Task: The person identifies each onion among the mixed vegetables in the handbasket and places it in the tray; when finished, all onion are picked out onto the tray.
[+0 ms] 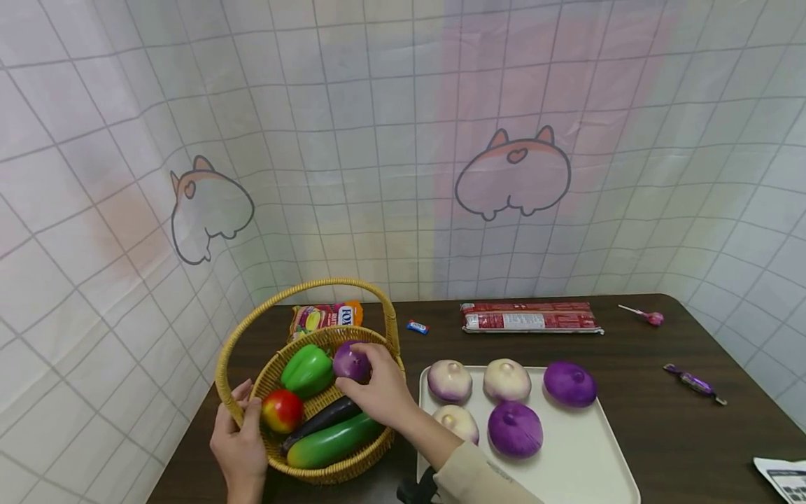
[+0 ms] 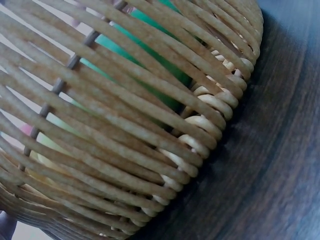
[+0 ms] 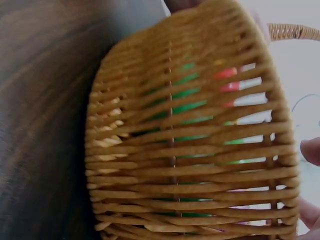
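A wicker basket (image 1: 340,476) with an arched handle stands on the table. My left hand (image 1: 239,444) grips its left rim near the foot of the handle, thumb toward the inside. My right hand (image 1: 380,388) reaches over the right side and holds a purple onion (image 1: 348,362) between thumb and fingers at the basket's back right. Beside the onion lies a green bell pepper (image 1: 307,372). A red-yellow apple-like fruit (image 1: 283,411), a dark eggplant (image 1: 322,423) and a green cucumber-like vegetable (image 1: 334,442) lie in front. Both wrist views mostly show the basket's woven side (image 2: 115,110).
Right of the basket, a white tray (image 1: 579,469) carries several purple and whitish onion-like vegetables (image 1: 515,428). Behind are a snack bag (image 1: 315,318), a small blue wrapped candy (image 1: 418,327) and a long red package (image 1: 532,318). A lollipop (image 1: 655,318) and purple-wrapped candy (image 1: 695,383) lie at right.
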{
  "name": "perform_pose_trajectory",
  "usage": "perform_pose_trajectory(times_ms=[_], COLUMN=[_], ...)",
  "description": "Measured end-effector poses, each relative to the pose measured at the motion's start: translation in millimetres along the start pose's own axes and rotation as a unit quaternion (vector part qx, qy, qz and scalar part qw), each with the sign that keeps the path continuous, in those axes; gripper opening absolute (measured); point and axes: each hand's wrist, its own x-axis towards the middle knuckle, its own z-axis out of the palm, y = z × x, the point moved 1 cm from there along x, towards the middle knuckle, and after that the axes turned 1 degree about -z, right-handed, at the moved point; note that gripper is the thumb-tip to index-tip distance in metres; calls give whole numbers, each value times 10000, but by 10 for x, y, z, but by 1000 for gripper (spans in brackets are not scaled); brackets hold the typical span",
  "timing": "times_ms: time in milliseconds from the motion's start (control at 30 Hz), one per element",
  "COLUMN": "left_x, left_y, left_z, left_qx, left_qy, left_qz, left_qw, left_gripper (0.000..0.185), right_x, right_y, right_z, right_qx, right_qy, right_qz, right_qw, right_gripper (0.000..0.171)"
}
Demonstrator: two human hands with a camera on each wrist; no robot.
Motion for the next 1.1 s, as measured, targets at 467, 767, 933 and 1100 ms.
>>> perform_pose_trajectory(times_ms=[467, 767, 933, 1100], left_x=[-1, 0, -1, 1], left_y=[-3, 2, 1, 5], left_z=[10, 7, 7, 9], left_qx=[-72, -166, -156, -186], left_qy=[22, 62, 85, 69], left_qz=[72, 156, 162, 135], left_qw=[9999, 9997, 9997, 9997], left_gripper=[16, 16, 17, 19], right_x=[273, 321, 312, 297], right_y=[128, 156, 148, 115], right_z=[104, 158, 185, 186], right_qx=[-338, -119, -361, -571], right_qy=[46, -395, -738, -851], right_qz=[630, 986, 903, 736], right_qw=[9974, 9943, 9925, 9920], right_gripper=[67, 76, 73, 66])
